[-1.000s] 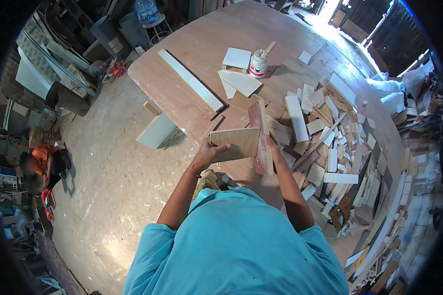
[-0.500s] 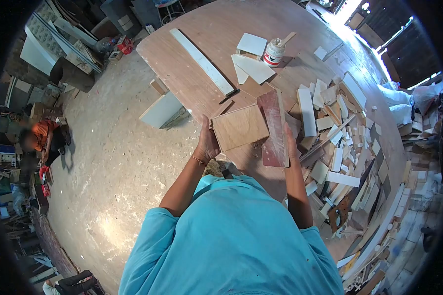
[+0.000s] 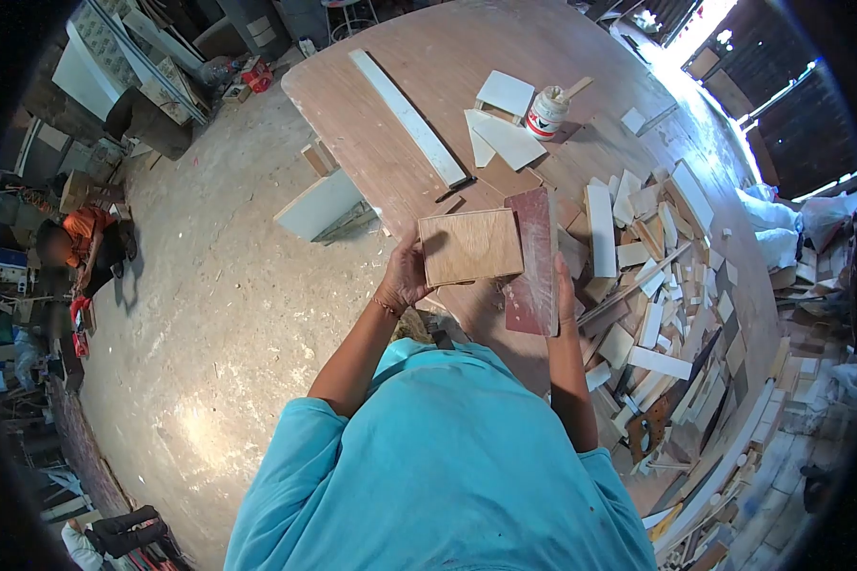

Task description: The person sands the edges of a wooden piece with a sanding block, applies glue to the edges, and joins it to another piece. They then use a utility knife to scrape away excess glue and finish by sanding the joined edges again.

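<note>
From where I stand, the plywood panel (image 3: 471,247) is up off the table, in front of the person's chest, its broad grained face turned toward their eyes, likely so it can be looked over. The left hand (image 3: 405,276) grasps it by the left edge, which leaves that face mostly uncovered. Against its other end lies a red-faced board (image 3: 531,266), set crosswise; whether the two are joined I cannot tell. The right hand (image 3: 567,297) grasps that board by its outer edge, with some fingers hidden, seemingly to steady it from the opposite side.

Beyond the hands, on the wooden tabletop (image 3: 438,48), a long white strip (image 3: 408,119) lies near the left edge. A labelled jar (image 3: 548,112) stands upright with a flat stick (image 3: 579,88) leaning out of its mouth, presumably for easy reach. Just beside it are a small white-topped box (image 3: 506,91) and pale offcuts (image 3: 514,143). To the right, scraps sprawl in a heap (image 3: 652,314), a handsaw (image 3: 649,428) among them. Across the floor, a person in orange (image 3: 88,233) bends forward.
</note>
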Available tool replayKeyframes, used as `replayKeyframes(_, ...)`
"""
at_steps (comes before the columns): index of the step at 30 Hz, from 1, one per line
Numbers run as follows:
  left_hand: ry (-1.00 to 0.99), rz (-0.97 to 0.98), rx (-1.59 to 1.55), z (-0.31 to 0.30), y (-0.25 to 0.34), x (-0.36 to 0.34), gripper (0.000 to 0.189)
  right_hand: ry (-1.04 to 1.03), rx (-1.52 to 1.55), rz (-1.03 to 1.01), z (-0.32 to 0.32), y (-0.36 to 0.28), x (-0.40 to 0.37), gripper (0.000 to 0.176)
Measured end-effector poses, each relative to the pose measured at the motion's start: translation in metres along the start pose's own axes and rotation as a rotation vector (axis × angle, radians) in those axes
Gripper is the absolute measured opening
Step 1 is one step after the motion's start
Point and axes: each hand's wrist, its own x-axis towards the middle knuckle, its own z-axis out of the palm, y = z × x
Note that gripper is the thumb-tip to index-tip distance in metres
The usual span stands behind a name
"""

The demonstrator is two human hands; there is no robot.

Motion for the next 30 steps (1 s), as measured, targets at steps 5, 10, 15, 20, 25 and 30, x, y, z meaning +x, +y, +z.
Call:
replayKeyframes(5, 0.179, 0.123, 0.43, -0.012, -0.005, 0.007, 0.051, -0.066, -0.052, 0.061, -0.005, 0.0, -0.004, 0.05)
replayKeyframes(10, 0.205, 0.224, 0.759, -0.01, 0.0, 0.003, 0.034, 0.042, -0.197, 0.018, -0.032, -0.006, 0.005, 0.05)
replayKeyframes(15, 0.291, 0.239, 1.301, -0.01, -0.011, -0.004, 0.026, 0.254, -0.903, -0.058, -0.002, -0.019, -0.011, 0.05)
replayKeyframes(20, 0.236, 0.55, 1.676, -0.033, -0.034, -0.007, 0.016, 0.182, -1.106, -0.089, -0.024, 0.008, -0.006, 0.056)
replayKeyframes(25, 0.258, 0.638, 1.584, -0.032, -0.045, -0.014, 0.016, 0.192, -1.224, -0.132, -0.026, 0.022, 0.0, 0.06)
replayKeyframes(30, 0.2, 0.535, 1.873, -0.017, -0.037, -0.015, 0.021, 0.183, -1.438, -0.133, -0.023, 0.022, 0.008, 0.055)
